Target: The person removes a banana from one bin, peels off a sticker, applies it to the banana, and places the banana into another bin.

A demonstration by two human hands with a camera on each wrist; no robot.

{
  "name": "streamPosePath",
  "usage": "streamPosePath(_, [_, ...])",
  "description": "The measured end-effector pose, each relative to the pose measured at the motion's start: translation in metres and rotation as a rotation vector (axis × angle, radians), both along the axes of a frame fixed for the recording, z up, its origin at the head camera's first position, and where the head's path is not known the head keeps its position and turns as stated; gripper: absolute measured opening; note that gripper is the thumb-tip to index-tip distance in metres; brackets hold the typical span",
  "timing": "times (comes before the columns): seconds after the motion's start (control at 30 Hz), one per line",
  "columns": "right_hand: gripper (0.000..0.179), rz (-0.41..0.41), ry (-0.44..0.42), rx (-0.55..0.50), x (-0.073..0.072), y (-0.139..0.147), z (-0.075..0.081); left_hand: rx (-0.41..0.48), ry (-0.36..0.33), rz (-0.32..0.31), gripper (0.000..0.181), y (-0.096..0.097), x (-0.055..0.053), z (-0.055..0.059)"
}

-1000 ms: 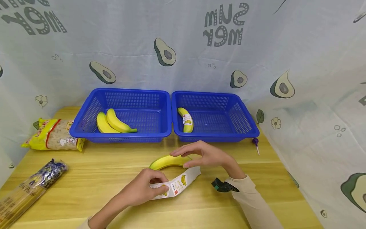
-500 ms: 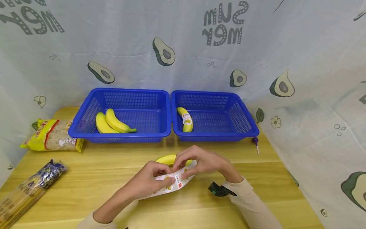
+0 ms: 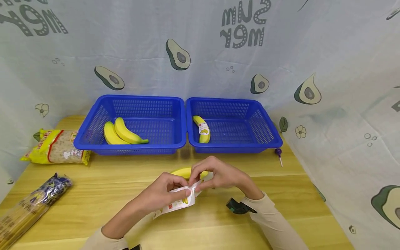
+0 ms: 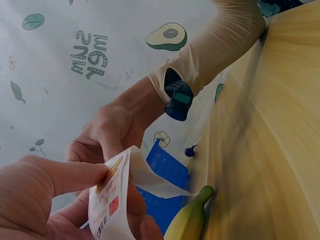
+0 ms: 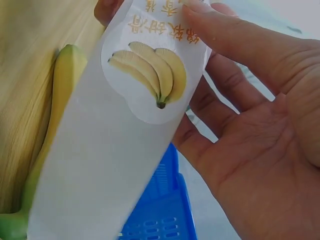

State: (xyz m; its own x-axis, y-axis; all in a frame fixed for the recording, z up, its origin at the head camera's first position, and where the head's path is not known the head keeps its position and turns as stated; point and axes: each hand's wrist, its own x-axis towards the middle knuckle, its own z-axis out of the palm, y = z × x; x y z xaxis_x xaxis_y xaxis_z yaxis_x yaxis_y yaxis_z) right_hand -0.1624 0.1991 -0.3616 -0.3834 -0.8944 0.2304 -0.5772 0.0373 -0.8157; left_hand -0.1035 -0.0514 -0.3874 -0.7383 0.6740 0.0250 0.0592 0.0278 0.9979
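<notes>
A white strip of banana stickers (image 3: 172, 207) is held above the table between both hands. My left hand (image 3: 162, 194) pinches it between thumb and fingers. My right hand (image 3: 220, 173) grips the strip close beside the left fingertips, where it bends. In the right wrist view a sticker (image 5: 150, 75) with a printed bunch of bananas lies along the strip, its upper part under the right thumb; bare backing shows below it. Just behind the hands a yellow banana (image 3: 181, 172) rests on the table, partly hidden by them.
Two blue baskets stand at the back. The left basket (image 3: 156, 132) holds two bananas (image 3: 126, 133); the right basket (image 3: 237, 133) has one banana (image 3: 203, 138) with a sticker. A yellow food bag (image 3: 59, 147), a noodle packet (image 3: 34, 208) and a purple lollipop (image 3: 278, 152) lie around.
My right hand has come down from over the banana and taken hold of the sticker strip. The left hand has raised the strip slightly, and the strip now bends between the hands.
</notes>
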Motion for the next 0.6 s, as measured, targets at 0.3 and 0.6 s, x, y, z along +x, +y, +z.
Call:
streamPosePath(0.3, [0.011,-0.02,-0.016,-0.011,0.0012,-0.0008,0.0015,0.018,-0.018,-0.037,0.018,-0.0017,-0.0022,0.0])
streamPosePath(0.6, [0.011,-0.036,-0.015,0.015,0.0011,-0.0005,0.0,-0.051,0.044,-0.009,0.015,-0.0031,-0.0038,-0.003])
